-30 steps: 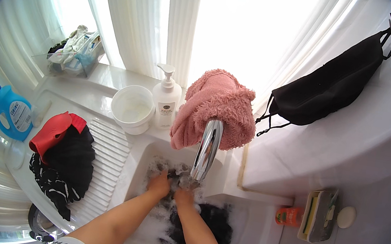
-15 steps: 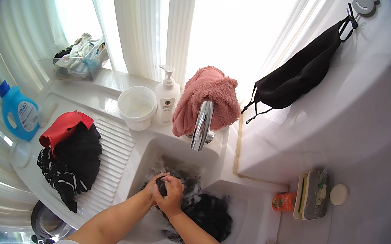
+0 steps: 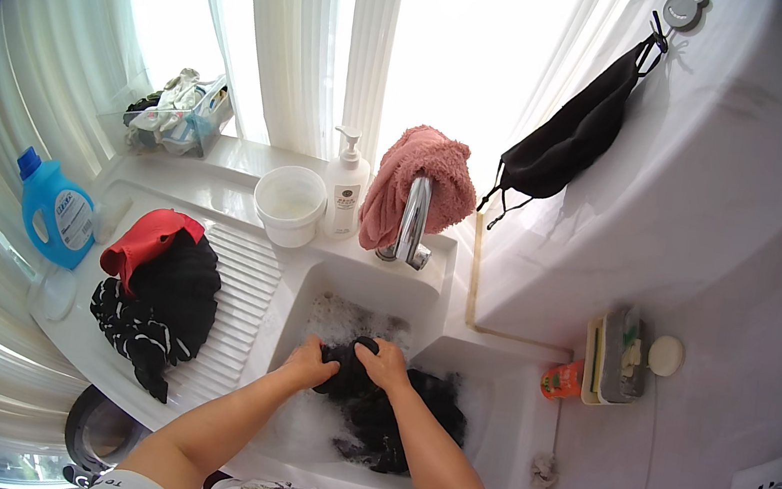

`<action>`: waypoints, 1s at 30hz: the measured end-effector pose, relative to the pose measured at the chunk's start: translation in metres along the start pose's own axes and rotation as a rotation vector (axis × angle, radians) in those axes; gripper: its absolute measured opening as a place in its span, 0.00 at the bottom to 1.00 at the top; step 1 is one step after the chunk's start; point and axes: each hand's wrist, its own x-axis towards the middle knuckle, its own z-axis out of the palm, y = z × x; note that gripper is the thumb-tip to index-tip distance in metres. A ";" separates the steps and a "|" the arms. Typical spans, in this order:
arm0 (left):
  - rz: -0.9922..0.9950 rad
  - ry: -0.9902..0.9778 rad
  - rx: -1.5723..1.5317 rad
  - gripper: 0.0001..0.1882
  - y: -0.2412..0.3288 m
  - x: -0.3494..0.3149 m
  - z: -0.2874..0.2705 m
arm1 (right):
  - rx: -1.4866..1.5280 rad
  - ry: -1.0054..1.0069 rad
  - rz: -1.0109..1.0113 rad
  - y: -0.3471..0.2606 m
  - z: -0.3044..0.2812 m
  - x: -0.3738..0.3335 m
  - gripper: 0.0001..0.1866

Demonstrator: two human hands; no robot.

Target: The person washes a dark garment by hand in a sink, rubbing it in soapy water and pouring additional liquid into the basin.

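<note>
A wet black garment lies in the white sink, in cloudy, foamy water. My left hand is closed on a bunched part of the black cloth, its thumb on top. Just to its right, my right hand grips another part of the same cloth, with a dark wad showing by its thumb and fingers. A dark stretch of cloth spans the gap between the two hands. Above the basin stands a chrome faucet with a fluffy pink towel draped over it.
Red and black clothes lie on the ribbed washboard at left. Behind are a white tub, a pump bottle and a blue detergent bottle. An orange bottle stands right; a black mask hangs on the wall.
My hands were pressed together around a small dark wad; now they are apart, each gripping the black cloth, which is stretched between them. The view has shifted slightly.
</note>
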 end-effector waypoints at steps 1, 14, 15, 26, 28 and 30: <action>0.158 0.080 0.363 0.37 -0.005 -0.002 -0.002 | -0.040 -0.205 0.027 -0.021 -0.012 -0.005 0.16; 0.109 -0.209 -0.904 0.12 -0.010 -0.014 -0.048 | -0.572 -0.373 -0.004 0.029 -0.004 -0.078 0.52; 0.094 -0.225 -0.962 0.13 -0.002 -0.019 -0.058 | -0.714 -0.311 -0.051 0.041 -0.002 -0.077 0.52; 0.337 0.297 -0.251 0.19 0.009 0.016 -0.037 | 0.061 0.424 0.081 0.011 -0.028 0.011 0.27; 0.418 0.439 0.080 0.22 -0.014 0.046 -0.002 | -0.290 0.399 -0.043 -0.011 0.002 0.009 0.30; 0.360 0.396 0.232 0.31 -0.033 0.079 0.027 | -0.628 0.290 -0.138 -0.016 0.024 0.010 0.31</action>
